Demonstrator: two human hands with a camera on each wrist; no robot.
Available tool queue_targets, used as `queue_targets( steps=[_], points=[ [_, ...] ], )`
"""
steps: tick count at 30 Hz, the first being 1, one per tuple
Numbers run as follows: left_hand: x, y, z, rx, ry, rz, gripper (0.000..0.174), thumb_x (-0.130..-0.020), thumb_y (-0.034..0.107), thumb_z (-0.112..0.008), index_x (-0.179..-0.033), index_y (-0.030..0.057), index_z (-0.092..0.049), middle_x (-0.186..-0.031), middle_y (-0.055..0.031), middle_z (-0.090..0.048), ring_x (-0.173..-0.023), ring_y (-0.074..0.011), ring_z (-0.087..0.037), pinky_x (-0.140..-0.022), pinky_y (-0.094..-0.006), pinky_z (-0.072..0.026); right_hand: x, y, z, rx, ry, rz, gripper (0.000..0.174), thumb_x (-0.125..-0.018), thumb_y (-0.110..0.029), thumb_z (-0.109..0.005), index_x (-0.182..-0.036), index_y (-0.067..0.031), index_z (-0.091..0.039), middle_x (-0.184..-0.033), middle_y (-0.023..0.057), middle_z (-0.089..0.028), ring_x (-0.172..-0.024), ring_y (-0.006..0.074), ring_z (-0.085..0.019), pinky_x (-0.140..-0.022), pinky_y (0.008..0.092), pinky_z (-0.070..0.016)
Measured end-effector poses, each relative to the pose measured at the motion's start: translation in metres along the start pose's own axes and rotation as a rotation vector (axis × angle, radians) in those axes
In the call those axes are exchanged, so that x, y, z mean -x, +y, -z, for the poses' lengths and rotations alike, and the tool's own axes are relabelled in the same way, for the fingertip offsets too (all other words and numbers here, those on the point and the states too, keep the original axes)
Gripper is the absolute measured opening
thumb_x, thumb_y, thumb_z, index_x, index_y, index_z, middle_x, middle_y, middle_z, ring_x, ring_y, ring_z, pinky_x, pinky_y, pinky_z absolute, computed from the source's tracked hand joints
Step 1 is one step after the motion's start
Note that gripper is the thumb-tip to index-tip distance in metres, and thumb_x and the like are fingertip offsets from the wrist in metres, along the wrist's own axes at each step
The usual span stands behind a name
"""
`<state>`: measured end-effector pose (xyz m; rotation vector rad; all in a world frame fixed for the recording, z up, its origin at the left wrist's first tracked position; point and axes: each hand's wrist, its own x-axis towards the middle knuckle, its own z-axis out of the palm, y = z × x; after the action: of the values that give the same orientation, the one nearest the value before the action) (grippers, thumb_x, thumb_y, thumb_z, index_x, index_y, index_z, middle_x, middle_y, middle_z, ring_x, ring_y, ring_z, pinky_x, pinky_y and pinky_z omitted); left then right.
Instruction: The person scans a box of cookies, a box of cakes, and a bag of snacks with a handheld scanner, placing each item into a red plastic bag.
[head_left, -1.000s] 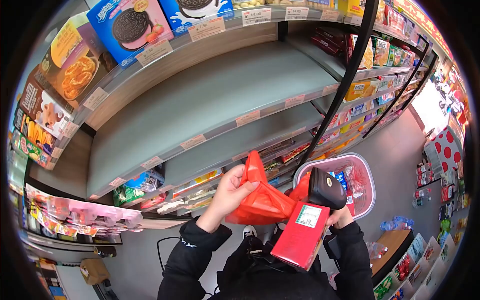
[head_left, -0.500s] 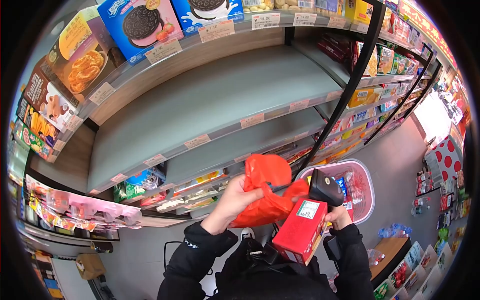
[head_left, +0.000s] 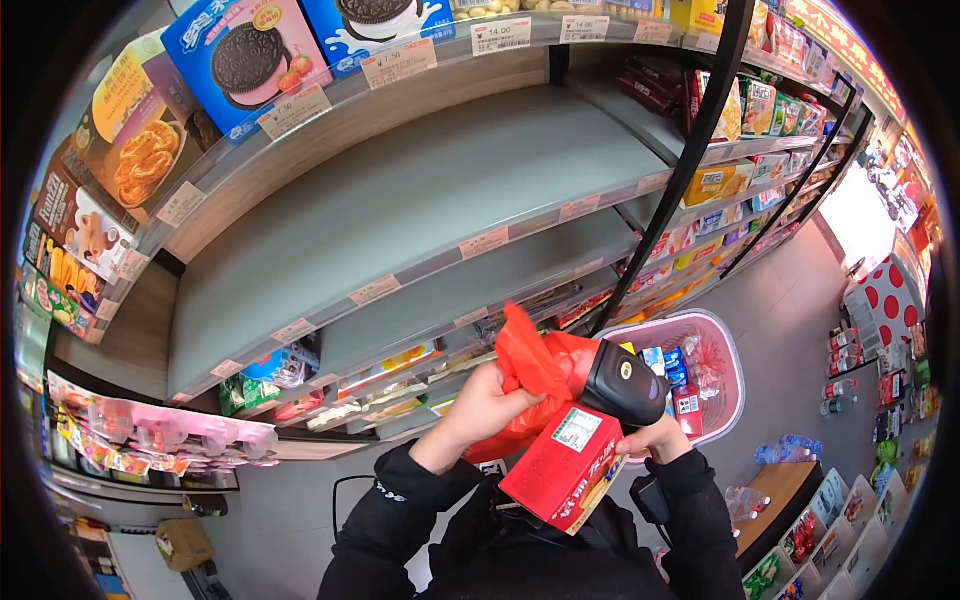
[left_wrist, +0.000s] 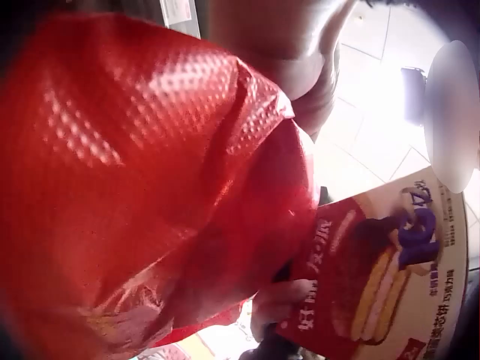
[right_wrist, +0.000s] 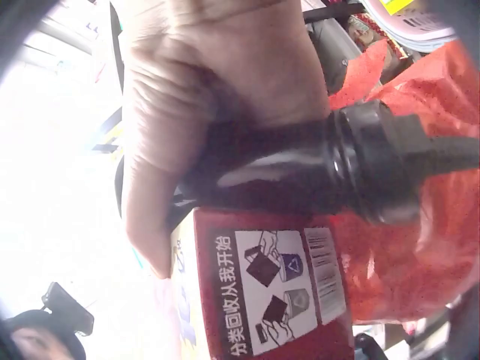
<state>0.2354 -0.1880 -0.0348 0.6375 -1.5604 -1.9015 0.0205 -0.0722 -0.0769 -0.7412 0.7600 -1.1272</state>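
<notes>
In the head view my left hand (head_left: 483, 408) pinches a crumpled red plastic bag (head_left: 528, 362) between thumb and fingers. My right hand (head_left: 658, 437) holds both a black barcode scanner (head_left: 628, 385) and a red snack box (head_left: 560, 465). The right wrist view shows that hand round the scanner's handle (right_wrist: 285, 169), its thumb (right_wrist: 150, 214) at the box's edge. A cream-filled cake is pictured on the box front (left_wrist: 375, 277) in the left wrist view. The bag lies right beside the scanner head and the box, partly behind them.
A pink-rimmed basket (head_left: 735, 365) with several packaged goods stands on the floor past the right hand. Grey shelves (head_left: 420, 190) curve ahead, with cookie boxes (head_left: 245, 65) above. A black post (head_left: 690, 150) rises at the right. Bottles (head_left: 790, 448) stand near a wooden ledge (head_left: 775, 505).
The right hand has moved left with the scanner and the box, so the scanner now overlaps the bag. The bag's mouth has closed up, and more of the basket's contents shows.
</notes>
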Motion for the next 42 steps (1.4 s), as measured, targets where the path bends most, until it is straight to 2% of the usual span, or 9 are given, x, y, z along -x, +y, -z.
queue_targets(
  steps=[8,15,19,25,29,32,37,40,42],
  points=[
    [-0.004,-0.008,0.015,-0.028,0.049,-0.024,0.022,-0.078,0.007,-0.059,-0.099,0.0016,-0.054,-0.091,-0.0007,-0.058,-0.085,-0.0094,-0.053,-0.076,-0.026,-0.043,-0.01,-0.026,-0.026,-0.125,-0.099,0.043,0.085,-0.048,0.003,-0.074,-0.124,-0.0007,-0.036,-0.128,0.0102,-0.041,-0.113,0.0149,-0.041,-0.096,0.0283,-0.03],
    [-0.001,0.006,0.025,-0.203,-0.297,0.048,0.031,-0.072,-0.003,-0.051,-0.103,-0.001,-0.052,-0.101,-0.0063,-0.057,-0.097,-0.0127,-0.051,-0.085,-0.0264,-0.039,-0.018,-0.029,-0.029,0.079,-0.143,0.098,0.084,-0.049,0.003,-0.075,-0.123,-0.0015,-0.037,-0.128,0.0091,-0.04,-0.112,0.0145,-0.041,-0.096,0.0282,-0.0296],
    [0.0,0.028,0.03,-0.245,-0.382,-0.01,0.043,-0.061,-0.009,-0.043,-0.103,-0.0026,-0.052,-0.101,-0.0086,-0.057,-0.098,-0.0147,-0.051,-0.085,-0.0262,-0.0382,-0.015,-0.015,-0.002,0.129,-0.13,0.061,0.075,-0.048,0.006,-0.075,-0.116,-0.0016,-0.045,-0.113,0.0062,-0.053,-0.105,0.0141,-0.046,-0.092,0.028,-0.0334],
    [-0.003,0.014,0.038,-0.01,-0.331,-0.05,0.041,-0.066,0.0,-0.047,-0.107,0.0017,-0.048,-0.101,-0.005,-0.053,-0.097,-0.0149,-0.05,-0.085,-0.0279,-0.0379,-0.018,-0.024,-0.014,0.221,-0.1,-0.093,0.07,-0.042,0.004,-0.078,-0.107,-0.0008,-0.052,-0.107,0.0054,-0.056,-0.097,0.0135,-0.05,-0.086,0.0271,-0.0377],
    [-0.005,0.006,0.046,-0.254,-0.187,0.006,0.041,-0.067,0.009,-0.056,-0.106,0.0006,-0.045,-0.107,-0.0083,-0.048,-0.099,-0.0187,-0.048,-0.086,-0.0303,-0.0374,-0.019,-0.005,0.0,0.16,-0.172,0.011,0.068,-0.043,0.002,-0.08,-0.105,0.0,-0.053,-0.106,0.0055,-0.056,-0.097,0.0133,-0.049,-0.086,0.027,-0.0373],
    [-0.004,0.016,0.031,-1.139,0.407,-0.391,0.059,-0.064,0.023,-0.072,-0.108,-0.0008,-0.04,-0.102,-0.0143,-0.043,-0.09,-0.026,-0.049,-0.077,-0.0322,-0.0416,-0.017,0.002,0.007,0.11,-0.143,0.043,0.072,-0.042,0.004,-0.079,-0.109,-0.0012,-0.051,-0.106,0.0053,-0.056,-0.099,0.0144,-0.049,-0.088,0.0277,-0.0363],
    [0.031,0.038,0.015,-0.944,0.585,-0.373,0.039,-0.072,0.02,-0.067,-0.098,-0.0011,-0.048,-0.096,-0.014,-0.052,-0.081,-0.0186,-0.054,-0.066,-0.0272,-0.0425,-0.016,0.001,0.008,-0.008,-0.086,0.094,0.077,-0.043,0.005,-0.076,-0.114,-0.0032,-0.048,-0.108,0.0064,-0.055,-0.103,0.0164,-0.049,-0.092,0.0286,-0.0345],
    [0.029,0.048,0.005,-0.322,0.123,0.138,0.031,-0.087,0.025,-0.05,-0.069,-0.0004,-0.056,-0.052,-0.0005,-0.052,-0.046,-0.0076,-0.049,-0.047,-0.0217,-0.039,-0.018,0.003,0.014,0.011,-0.111,0.085,0.078,-0.044,0.004,-0.076,-0.115,-0.0026,-0.046,-0.11,0.007,-0.054,-0.104,0.0166,-0.048,-0.092,0.0286,-0.0342],
    [0.013,0.033,0.003,-0.278,0.026,0.256,0.031,-0.087,0.026,-0.049,-0.069,0.0008,-0.055,-0.054,-0.0008,-0.053,-0.047,-0.0069,-0.049,-0.045,-0.0208,-0.0382,-0.022,-0.002,0.007,-0.003,-0.126,0.055,0.078,-0.044,0.004,-0.076,-0.116,-0.0023,-0.046,-0.111,0.007,-0.054,-0.104,0.0166,-0.048,-0.092,0.0285,-0.0339]
  ],
)
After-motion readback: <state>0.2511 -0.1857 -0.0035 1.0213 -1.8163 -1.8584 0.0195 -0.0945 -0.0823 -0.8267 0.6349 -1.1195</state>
